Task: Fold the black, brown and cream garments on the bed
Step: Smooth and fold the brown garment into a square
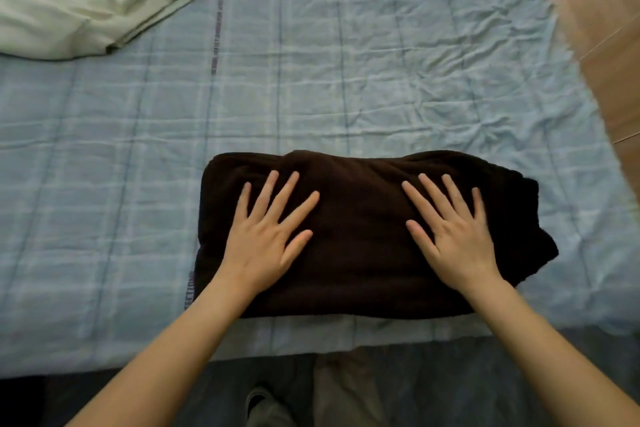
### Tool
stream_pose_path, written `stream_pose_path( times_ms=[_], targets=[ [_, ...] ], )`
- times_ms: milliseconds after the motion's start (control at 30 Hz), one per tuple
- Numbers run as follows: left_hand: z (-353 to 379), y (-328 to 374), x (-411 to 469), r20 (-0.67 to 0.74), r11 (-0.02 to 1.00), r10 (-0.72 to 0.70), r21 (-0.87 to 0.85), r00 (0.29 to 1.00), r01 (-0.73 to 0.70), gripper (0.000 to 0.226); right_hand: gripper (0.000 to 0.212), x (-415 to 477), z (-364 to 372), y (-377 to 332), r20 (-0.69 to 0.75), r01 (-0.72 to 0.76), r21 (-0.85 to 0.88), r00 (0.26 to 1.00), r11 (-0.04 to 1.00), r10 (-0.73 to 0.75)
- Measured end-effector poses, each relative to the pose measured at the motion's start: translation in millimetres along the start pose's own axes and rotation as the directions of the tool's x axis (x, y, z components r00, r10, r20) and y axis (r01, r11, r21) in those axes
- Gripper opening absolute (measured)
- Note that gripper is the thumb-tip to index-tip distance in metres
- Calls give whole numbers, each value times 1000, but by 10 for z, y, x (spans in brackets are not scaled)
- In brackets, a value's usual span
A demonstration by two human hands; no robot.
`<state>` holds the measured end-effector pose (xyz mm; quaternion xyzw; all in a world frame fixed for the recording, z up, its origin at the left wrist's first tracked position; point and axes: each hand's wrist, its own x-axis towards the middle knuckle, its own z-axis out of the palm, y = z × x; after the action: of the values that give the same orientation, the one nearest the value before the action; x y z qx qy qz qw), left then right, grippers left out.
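One bed: a wide mattress under a pale blue checked, creased sheet (346, 62). It fills most of the view and serves as the folding surface.
Room: a brown wood-grain surface (606, 28) lies past the bed's right edge; whether it is floor or panel cannot be told. There is dim floor at the near edge, and the light is low.
Cream garment: a pale cream woven cloth (79, 0) lies loose and rumpled at the far left, partly out of frame and well apart from the dark one.
Dark garment: a very dark brown-to-black fleecy garment (360, 243) is folded into a thick oblong, centred near the bed's near edge. Its right end bulges unevenly.
Left hand: the left hand (263, 243) lies palm down on the oblong's left half, with its fingers (301, 215) straight and spread.
Right hand: the right hand (457, 246) lies palm down on the right half, fingers likewise straight and spread, gripping nothing.
Step in hand: probably pressing the finished fold flat.
Progress: one garment appears folded, the cream one is not, and the third is not in view.
Next move: likely tuck in the ragged right end, set the oblong aside, then reach far left for the cream garment.
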<state>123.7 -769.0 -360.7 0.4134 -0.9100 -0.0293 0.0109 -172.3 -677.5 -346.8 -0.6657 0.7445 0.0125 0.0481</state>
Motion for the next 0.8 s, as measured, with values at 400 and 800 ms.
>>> stream_pose_path(
  times_ms=[400, 800],
  targets=[
    [-578, 132, 422, 104, 995, 16, -96, 994, -6, 51, 52, -229, -217, -591, -41, -175, 327, 979, 929, 199],
    [-406, -84, 1520, 447, 874, 319, -480, 836, -77, 69, 47, -452, -98, -1235, -146, -398, 479, 842, 782, 519]
  ],
)
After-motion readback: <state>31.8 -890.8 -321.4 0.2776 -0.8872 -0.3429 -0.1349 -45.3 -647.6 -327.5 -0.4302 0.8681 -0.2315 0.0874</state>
